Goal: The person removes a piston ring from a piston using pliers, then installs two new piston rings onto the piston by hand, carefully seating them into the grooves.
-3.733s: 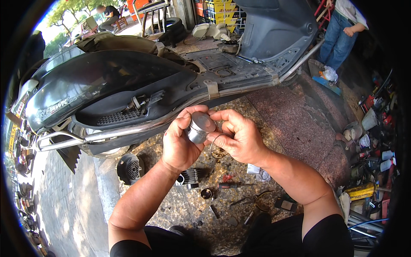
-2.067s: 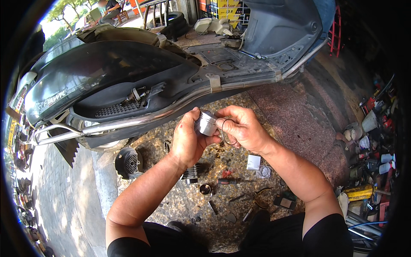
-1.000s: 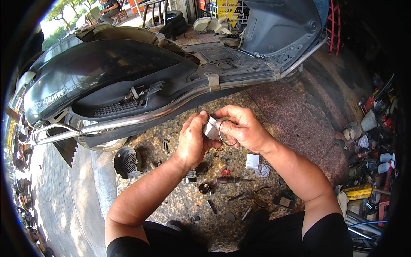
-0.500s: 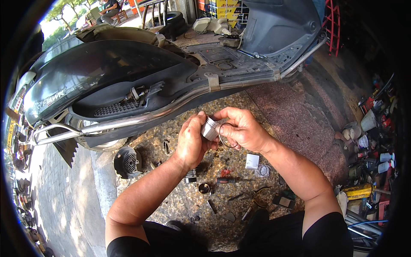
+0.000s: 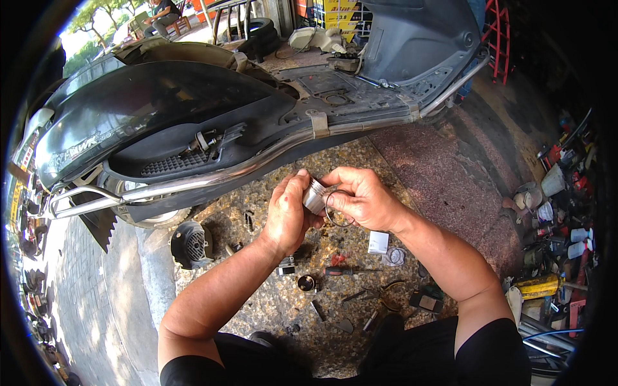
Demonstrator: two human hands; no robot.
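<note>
Piston (image 5: 313, 198), its axis tilted, grooved end up, clamped in left grip (image 5: 286, 209), right grip (image 5: 362, 199) pinching ring (image 5: 327, 211).

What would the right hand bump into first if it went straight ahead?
The piston, most likely: the right hand points left, right at it. The left hand holds it from the other side, though one view leaves depth unclear.

Wears short black sleeves (image 5: 494, 350), ending well behind left hand (image 5: 286, 213) and right hand (image 5: 365, 198); goes bare-armed forward of these; wears black cloth (image 5: 412, 350) below and between the hands.
</note>
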